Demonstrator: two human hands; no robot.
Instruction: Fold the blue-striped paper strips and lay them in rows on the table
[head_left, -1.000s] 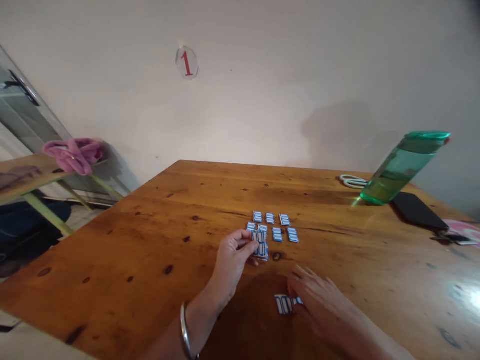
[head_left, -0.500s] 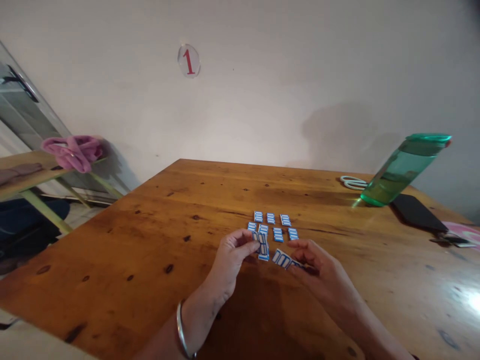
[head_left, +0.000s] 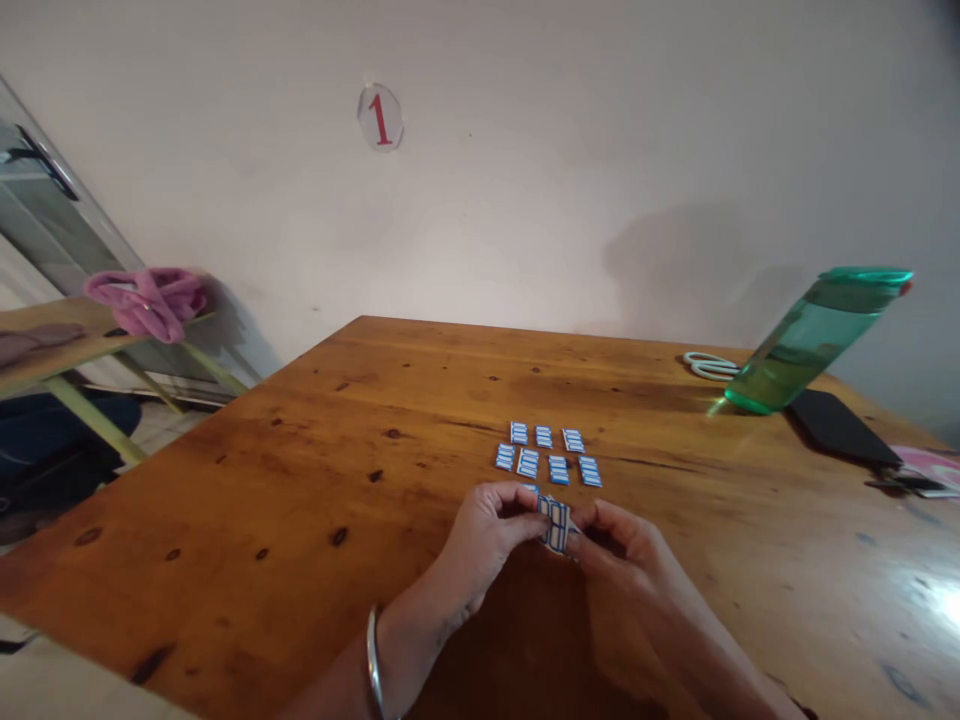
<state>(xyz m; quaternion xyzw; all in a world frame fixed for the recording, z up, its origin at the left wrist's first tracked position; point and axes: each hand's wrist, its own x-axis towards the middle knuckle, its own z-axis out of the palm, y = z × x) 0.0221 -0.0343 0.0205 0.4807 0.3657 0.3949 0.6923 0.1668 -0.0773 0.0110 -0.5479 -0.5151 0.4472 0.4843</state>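
My left hand [head_left: 491, 535] pinches a small piece of blue-bordered label stickers [head_left: 553, 524] between thumb and fingertips. From the other side my right hand [head_left: 626, 545] is closed on label stickers at the right edge, the fingertips of both hands nearly meeting. How the pieces overlap between the fingers I cannot make out. Beyond the hands, small blue-and-white label pieces lie in two rows on the table, among them one at the far row's right end [head_left: 573, 440] and one in the nearer row [head_left: 558, 469]. Another piece [head_left: 530, 489] is mostly hidden behind my left hand.
The wooden table [head_left: 300, 560] reaches to the wall. At the right a green water bottle [head_left: 814, 340] stands near a white cable [head_left: 709, 366], a black phone-like slab [head_left: 844, 430] and a pink item [head_left: 934, 468]. A pink cloth [head_left: 150, 300] lies on a side bench at left.
My two hands have come together. The left moved right and nearer to me with its label piece, meeting the strip in my right hand. The nearer row is uncovered.
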